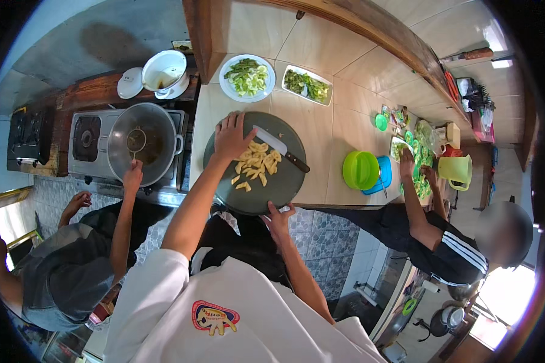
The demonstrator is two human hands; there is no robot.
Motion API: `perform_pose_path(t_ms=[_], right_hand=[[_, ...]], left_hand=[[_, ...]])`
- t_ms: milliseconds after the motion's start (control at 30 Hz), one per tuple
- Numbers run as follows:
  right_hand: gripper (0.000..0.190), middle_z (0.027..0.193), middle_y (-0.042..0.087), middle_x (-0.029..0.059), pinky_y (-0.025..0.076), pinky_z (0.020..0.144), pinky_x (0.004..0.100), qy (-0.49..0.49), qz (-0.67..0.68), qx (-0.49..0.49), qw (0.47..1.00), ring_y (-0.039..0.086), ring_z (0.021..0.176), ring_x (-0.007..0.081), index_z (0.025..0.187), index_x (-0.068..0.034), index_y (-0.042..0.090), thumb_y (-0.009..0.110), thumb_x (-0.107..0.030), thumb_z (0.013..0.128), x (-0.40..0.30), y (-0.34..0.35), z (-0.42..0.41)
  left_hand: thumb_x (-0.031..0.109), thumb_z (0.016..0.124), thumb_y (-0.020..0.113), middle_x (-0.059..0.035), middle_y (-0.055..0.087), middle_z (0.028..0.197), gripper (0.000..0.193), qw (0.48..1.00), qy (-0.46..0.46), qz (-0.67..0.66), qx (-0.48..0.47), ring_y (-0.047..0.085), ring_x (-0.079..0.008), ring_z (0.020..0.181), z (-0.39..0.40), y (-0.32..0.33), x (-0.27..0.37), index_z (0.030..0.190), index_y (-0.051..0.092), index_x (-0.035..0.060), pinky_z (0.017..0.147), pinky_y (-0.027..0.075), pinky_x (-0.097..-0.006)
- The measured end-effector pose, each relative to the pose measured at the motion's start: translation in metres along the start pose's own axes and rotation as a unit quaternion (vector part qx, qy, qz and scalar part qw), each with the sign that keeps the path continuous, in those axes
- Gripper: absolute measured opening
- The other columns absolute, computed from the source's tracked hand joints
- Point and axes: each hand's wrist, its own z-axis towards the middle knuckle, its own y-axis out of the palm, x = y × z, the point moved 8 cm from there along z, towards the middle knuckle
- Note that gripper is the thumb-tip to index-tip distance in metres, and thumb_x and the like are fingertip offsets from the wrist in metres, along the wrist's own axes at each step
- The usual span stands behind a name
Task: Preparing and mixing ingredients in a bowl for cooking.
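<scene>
A round dark grey board [272,195] lies on the tiled counter before me, its near rim over the counter's edge. My left hand [232,138] rests over its upper left part, fingertips at the far rim and thumb apart; whether it grips the rim is unclear. At the near rim, my right hand [279,221] holds the board with thumb on top; some fingers are hidden. Pale yellow cut food pieces [256,162] are heaped mid-board, next to my left hand. A kitchen knife [277,144] with a dark handle lies beyond them, handle over the right rim.
Chopped greens fill a round plate [222,81] and a rectangular dish [330,96]. At left, a person's hand [134,174] holds a strainer [136,139] in a large pot [178,145] on the stove. At right, another person's hands [407,163] work beyond a green container [360,170].
</scene>
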Motion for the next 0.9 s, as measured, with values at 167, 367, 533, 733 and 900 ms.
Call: perform_pose_path(t_ms=[167, 367, 533, 733, 900], right_hand=[[0.064, 0.14, 0.037, 0.0187, 0.044, 0.098, 0.0603, 0.015, 0.039, 0.006, 0.999, 0.05, 0.122, 0.0353, 0.13, -0.022, 0.016, 0.068, -0.013, 0.092, 0.013, -0.017, 0.002], [0.047, 0.14, 0.042, 0.0121, 0.045, 0.096, 0.0586, 0.007, 0.163, 0.024, 0.986, 0.049, 0.124, 0.0336, 0.13, -0.016, 0.036, 0.065, -0.021, 0.094, 0.021, -0.029, -0.011], [0.047, 0.133, 0.052, 0.0153, 0.047, 0.097, 0.0468, -0.072, 0.198, 0.052, 0.976, 0.052, 0.121, 0.0306, 0.133, -0.006, 0.038, 0.065, -0.017, 0.095, 0.038, -0.034, -0.025], [0.052, 0.13, 0.054, 0.0177, 0.045, 0.098, 0.0407, -0.138, 0.177, 0.077, 0.971, 0.053, 0.117, 0.0264, 0.132, -0.001, 0.039, 0.068, -0.022, 0.094, 0.062, -0.024, -0.035], [0.056, 0.121, 0.058, 0.0179, 0.049, 0.091, 0.0385, -0.211, 0.173, 0.117, 0.955, 0.057, 0.109, 0.024, 0.13, 0.0, 0.039, 0.071, -0.027, 0.091, 0.039, -0.043, -0.077]], left_hand=[[0.058, 0.09, 0.055, -0.0159, 0.054, 0.132, 0.069, 0.998, -0.049, 0.017, 0.027, 0.051, -0.0349, 0.121, -0.014, -0.014, 0.006, 0.136, 0.047, 0.0066, 0.098, 0.039, -0.054], [0.059, 0.09, 0.055, -0.0133, 0.059, 0.117, 0.06, 0.997, -0.067, 0.034, 0.015, 0.056, -0.0363, 0.106, -0.033, -0.016, 0.003, 0.122, 0.057, 0.0083, 0.082, 0.043, -0.0564], [0.061, 0.093, 0.048, -0.0154, 0.06, 0.113, 0.055, 0.991, -0.119, -0.021, -0.06, 0.057, -0.0421, 0.104, -0.04, 0.007, -0.046, 0.118, 0.061, 0.0129, 0.084, 0.043, -0.0582], [0.039, 0.103, 0.036, -0.0253, 0.061, 0.12, 0.05, 0.986, 0.131, -0.093, -0.042, 0.053, -0.0431, 0.117, -0.048, 0.01, -0.06, 0.12, 0.06, -0.0016, 0.1, 0.04, -0.0501], [0.049, 0.103, 0.031, -0.0272, 0.056, 0.132, 0.065, 0.953, 0.011, -0.232, -0.195, 0.05, -0.0415, 0.127, -0.049, -0.019, 0.002, 0.133, 0.051, -0.0047, 0.103, 0.038, -0.0444]])
